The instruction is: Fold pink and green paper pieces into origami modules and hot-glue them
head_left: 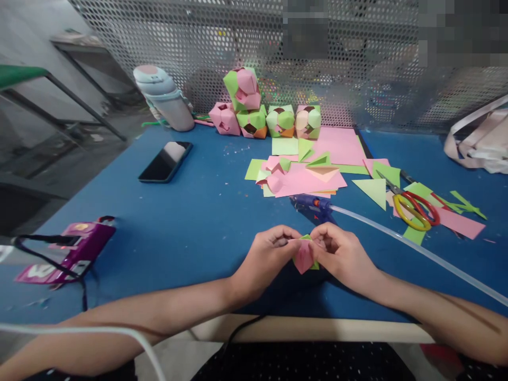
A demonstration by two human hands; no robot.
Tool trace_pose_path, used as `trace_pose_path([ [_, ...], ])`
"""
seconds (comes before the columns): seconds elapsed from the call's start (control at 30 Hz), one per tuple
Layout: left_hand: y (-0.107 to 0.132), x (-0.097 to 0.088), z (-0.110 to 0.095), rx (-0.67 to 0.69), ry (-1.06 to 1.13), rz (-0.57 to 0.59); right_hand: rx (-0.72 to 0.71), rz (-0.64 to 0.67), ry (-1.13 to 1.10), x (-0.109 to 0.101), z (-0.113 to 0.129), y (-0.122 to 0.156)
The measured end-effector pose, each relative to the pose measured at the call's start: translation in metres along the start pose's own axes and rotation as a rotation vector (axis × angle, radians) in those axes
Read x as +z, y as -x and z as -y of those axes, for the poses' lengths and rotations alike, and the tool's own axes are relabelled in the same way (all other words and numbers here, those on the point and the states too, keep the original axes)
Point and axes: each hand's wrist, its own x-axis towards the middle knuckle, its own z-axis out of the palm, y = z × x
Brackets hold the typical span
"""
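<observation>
Near the table's front edge, a small folded piece of pink and green paper (304, 258) is pinched between both hands. My left hand (268, 256) is closed on its left side, thumb and fingers pressed together. My right hand (342, 254) grips the right side in the same way. The fingers hide part of the folds. Just beyond the hands lies a blue glue gun (313, 203) with a long clear glue stick (416, 243) running out to the right. Behind it are pink and green paper sheets (301, 177) with a few folded pieces on top.
Several folded paper balls (254, 124) stand at the back against a perforated metal panel (198, 42). Scissors (413, 209) lie among paper scraps at right. To the left are a phone (162, 166), a bottle (170, 108) and a purple box with a black cable (85, 246).
</observation>
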Motion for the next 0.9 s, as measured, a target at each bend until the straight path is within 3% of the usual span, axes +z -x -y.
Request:
trace_pose_path([
  [0.33, 0.001, 0.000, -0.006, 0.008, -0.039, -0.003, -0.270, 0.038, 0.161, -0.004, 0.004, 0.000],
  [0.43, 0.002, -0.001, -0.005, 0.026, -0.031, 0.037, -0.257, 0.053, 0.146, -0.006, 0.010, 0.000],
  [0.63, 0.002, -0.001, -0.004, 0.074, -0.028, 0.108, -0.086, -0.021, 0.055, -0.003, 0.007, 0.000],
  [0.8, 0.000, -0.001, -0.002, 0.073, -0.049, 0.165, -0.161, -0.077, 0.159, 0.000, 0.001, 0.002],
  [0.9, 0.001, -0.003, -0.001, 0.139, -0.164, 0.180, -0.248, -0.082, 0.232, 0.001, -0.001, 0.003],
])
